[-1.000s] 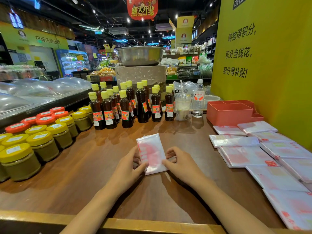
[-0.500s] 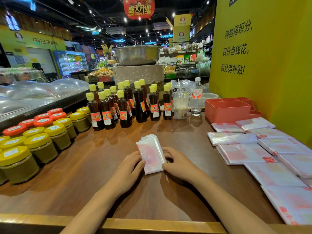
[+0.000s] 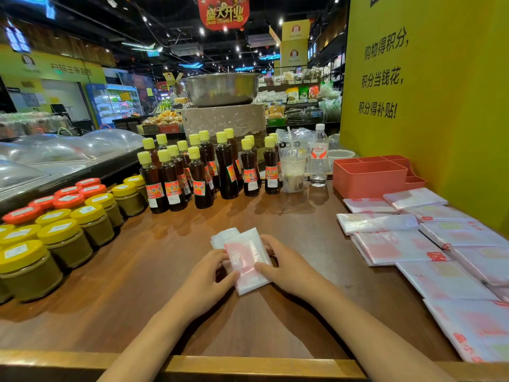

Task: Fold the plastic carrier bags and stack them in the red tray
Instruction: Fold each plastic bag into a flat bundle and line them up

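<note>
A thin white plastic carrier bag with a faded red print [image 3: 246,260], already folded down to a narrow packet, lies on the brown wooden counter [image 3: 143,285] directly in front of the person; the left hand [image 3: 205,282] pinches its left edge with curled fingers, while the right hand [image 3: 286,267] grips the right edge, thumb laid across the top layer; a loose white flap sticks out at the far end, not yet tucked in. The red plastic tray with small compartments [image 3: 369,177] stands well apart, at the far right against the yellow wall, and the flat unfolded bags [image 3: 396,245] are spread between it and the near edge. The risk, as I judge it, is the slick film springing open once either grip loosens (thin plastic rarely keeps a crease); the flap could also slide out during the carry, leaving a lopsided packet that will not stack flat; a wide reach to the tray might brush the water bottle [image 3: 319,158] standing just beside it.
</note>
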A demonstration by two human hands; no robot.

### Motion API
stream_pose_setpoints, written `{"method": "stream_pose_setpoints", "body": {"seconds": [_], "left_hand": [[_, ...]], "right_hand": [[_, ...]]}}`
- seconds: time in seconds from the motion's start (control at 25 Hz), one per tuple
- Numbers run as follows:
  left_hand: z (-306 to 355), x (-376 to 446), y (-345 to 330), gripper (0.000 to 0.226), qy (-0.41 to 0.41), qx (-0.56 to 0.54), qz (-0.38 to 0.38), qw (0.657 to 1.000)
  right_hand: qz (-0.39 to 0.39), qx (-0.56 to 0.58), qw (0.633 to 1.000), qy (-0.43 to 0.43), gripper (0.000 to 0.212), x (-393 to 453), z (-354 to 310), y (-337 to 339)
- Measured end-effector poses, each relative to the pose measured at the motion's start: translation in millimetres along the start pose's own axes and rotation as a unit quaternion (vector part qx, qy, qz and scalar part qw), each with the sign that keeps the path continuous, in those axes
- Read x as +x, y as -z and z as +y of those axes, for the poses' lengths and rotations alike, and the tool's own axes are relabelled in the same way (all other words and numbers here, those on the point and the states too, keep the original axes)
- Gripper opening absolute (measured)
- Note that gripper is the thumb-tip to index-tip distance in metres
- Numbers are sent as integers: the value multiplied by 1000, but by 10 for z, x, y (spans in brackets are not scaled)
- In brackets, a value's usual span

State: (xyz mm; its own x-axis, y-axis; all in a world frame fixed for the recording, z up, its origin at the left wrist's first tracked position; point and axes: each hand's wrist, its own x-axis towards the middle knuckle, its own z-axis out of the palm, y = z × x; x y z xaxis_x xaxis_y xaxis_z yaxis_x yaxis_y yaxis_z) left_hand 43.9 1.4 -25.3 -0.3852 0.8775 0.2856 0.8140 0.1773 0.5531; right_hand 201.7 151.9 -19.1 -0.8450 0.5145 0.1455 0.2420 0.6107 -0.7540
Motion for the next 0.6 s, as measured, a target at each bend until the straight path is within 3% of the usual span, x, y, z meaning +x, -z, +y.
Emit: {"method": "stream_pose_setpoints", "body": {"seconds": [0.12, 0.28, 0.44, 0.6], "left_hand": [[-12, -5, 3, 45, 17, -59, 11, 998], [-39, -10, 26, 85, 60, -123, -28, 990], [30, -11, 39, 74, 56, -49, -58, 996], [80, -4, 4, 56, 69, 13, -64, 995]], "right_hand": [[2, -44, 999, 17, 53, 18, 22, -36], [-11, -133, 991, 30, 48, 48, 7, -57], [-35, -188, 981, 26, 38, 52, 11, -60], [-64, -220, 973, 23, 50, 52, 21, -24]]}}
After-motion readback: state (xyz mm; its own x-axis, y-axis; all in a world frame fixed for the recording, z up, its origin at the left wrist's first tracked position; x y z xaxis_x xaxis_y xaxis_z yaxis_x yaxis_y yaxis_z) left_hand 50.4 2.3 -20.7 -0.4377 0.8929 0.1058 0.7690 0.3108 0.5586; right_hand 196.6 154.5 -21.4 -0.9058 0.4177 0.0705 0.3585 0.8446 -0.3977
